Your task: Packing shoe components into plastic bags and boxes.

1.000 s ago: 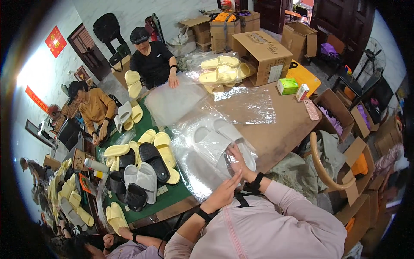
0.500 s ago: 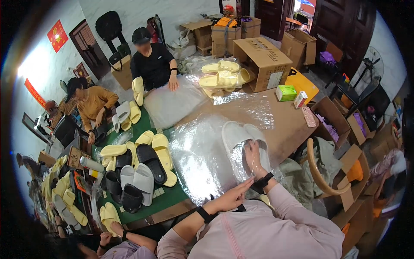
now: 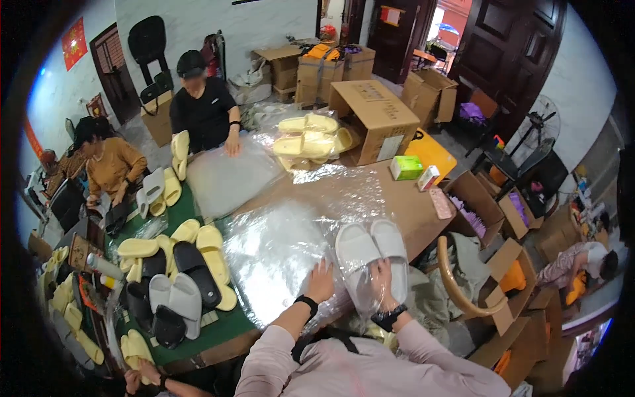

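Note:
A pair of white slide slippers [image 3: 356,242] lies at the table's right front edge, partly covered by clear plastic film. My right hand [image 3: 380,286], in a pink sleeve with a black wristband, is closed on the lower part of the pair, seen through the film. To its left, my left hand [image 3: 320,283] rests with outstretched fingers on a stack of clear plastic bags [image 3: 274,248]. Glare and folds hide where the bag around the slippers ends.
Yellow, black and grey slippers [image 3: 177,294] crowd the table's left side. Bagged yellow slippers [image 3: 304,142] sit near an open carton [image 3: 377,119] at the back. Two co-workers [image 3: 205,109] [image 3: 112,162] are across the table; another's hands [image 3: 147,376] hold yellow slippers at lower left.
My left hand has left my right wrist and come down on the bag stack. My right hand and the slippers have shifted toward me. The view has turned slightly right.

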{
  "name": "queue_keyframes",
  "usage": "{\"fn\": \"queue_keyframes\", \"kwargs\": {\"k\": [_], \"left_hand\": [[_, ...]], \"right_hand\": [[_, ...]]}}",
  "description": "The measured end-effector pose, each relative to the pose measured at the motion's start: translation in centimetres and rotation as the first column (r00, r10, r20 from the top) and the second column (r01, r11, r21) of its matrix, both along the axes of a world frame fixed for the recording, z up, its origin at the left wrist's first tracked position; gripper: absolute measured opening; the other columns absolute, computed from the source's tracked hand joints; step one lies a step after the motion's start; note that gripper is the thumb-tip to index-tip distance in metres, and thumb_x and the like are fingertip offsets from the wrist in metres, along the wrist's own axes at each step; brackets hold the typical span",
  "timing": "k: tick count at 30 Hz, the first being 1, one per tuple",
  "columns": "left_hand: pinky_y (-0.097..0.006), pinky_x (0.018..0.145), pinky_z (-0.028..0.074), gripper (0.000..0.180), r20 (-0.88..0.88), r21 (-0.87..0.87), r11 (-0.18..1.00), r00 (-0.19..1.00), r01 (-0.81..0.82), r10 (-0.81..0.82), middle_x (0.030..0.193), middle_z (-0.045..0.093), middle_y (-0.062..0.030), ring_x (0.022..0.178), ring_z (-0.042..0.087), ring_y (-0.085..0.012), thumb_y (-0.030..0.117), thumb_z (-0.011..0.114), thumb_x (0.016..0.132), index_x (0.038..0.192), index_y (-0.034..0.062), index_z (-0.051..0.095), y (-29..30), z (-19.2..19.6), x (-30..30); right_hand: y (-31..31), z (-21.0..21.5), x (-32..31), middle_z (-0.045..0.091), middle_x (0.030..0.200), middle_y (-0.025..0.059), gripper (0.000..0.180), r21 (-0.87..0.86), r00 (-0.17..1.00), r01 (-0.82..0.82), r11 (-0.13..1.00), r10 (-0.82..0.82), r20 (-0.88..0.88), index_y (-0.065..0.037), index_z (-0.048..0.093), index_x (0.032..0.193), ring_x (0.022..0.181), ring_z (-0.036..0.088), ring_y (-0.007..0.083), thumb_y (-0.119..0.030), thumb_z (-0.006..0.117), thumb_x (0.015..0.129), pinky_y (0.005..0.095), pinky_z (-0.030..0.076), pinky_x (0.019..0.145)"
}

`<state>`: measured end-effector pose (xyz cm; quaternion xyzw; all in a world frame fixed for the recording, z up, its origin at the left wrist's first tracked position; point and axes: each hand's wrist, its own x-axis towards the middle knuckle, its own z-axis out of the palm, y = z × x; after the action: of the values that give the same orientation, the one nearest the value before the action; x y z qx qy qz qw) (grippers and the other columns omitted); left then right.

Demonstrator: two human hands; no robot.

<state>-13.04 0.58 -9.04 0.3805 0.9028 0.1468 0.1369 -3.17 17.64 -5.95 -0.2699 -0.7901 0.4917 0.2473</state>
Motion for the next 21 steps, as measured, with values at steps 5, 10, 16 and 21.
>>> {"fn": "queue_keyframes", "kwargs": {"k": [5, 10, 16, 21], "left_hand": [[-0.046, 0.095, 0.036, 0.054, -0.147, -0.009, 0.999, 0.989, 0.032, -0.033, 0.147, 0.013, -0.012, 0.12, 0.038, -0.0369, 0.013, 0.046, 0.082, 0.135, 0.0104, 0.034, 2.3, 0.0, -2.0], [-0.04, 0.079, 0.047, 0.045, -0.08, -0.227, 0.973, 0.995, 0.046, -0.065, 0.146, 0.017, -0.0092, 0.097, 0.055, -0.0301, 0.01, 0.044, 0.084, 0.128, 0.018, 0.045, 3.9, -0.2, -4.1], [-0.038, 0.075, 0.047, 0.027, -0.215, -0.133, 0.982, 0.963, 0.135, -0.162, 0.096, 0.053, -0.0108, 0.085, 0.057, -0.0257, 0.009, 0.046, 0.083, 0.108, 0.0035, 0.053, 3.1, -2.6, -4.5], [-0.038, 0.081, 0.045, 0.025, -0.165, 0.04, 0.99, 0.978, 0.134, -0.125, 0.094, 0.054, -0.0129, 0.092, 0.055, -0.0276, 0.006, 0.048, 0.08, 0.104, 0.0027, 0.056, -0.5, -1.9, -4.0]], "right_hand": [[0.4, 0.0, 2.3, 0.035, 0.128, 0.0303, 0.035, -0.003, 0.986, 0.124, 0.992, -0.123, 0.115, 0.007, 0.053, 0.107, 0.118, 0.035, 0.0403, -0.018, 0.051, 0.084, 0.035, 0.028, 0.099], [-0.1, 1.9, 3.0, 0.044, 0.102, 0.0182, 0.024, -0.109, 0.998, 0.036, 0.993, -0.03, 0.049, 0.006, 0.056, 0.093, 0.099, 0.044, 0.0312, -0.015, 0.053, 0.081, 0.0341, 0.035, 0.088], [0.7, 0.8, 3.1, 0.041, 0.094, 0.0158, 0.023, -0.244, 0.996, 0.057, 0.968, -0.038, 0.082, 0.005, 0.053, 0.093, 0.093, 0.044, 0.028, -0.014, 0.054, 0.081, 0.0341, 0.035, 0.084], [3.2, -3.4, 1.5, 0.039, 0.092, 0.0164, 0.023, 0.011, 0.983, 0.153, 0.988, -0.153, 0.102, 0.006, 0.05, 0.092, 0.084, 0.043, 0.0298, -0.014, 0.054, 0.082, 0.036, 0.036, 0.078]]}}
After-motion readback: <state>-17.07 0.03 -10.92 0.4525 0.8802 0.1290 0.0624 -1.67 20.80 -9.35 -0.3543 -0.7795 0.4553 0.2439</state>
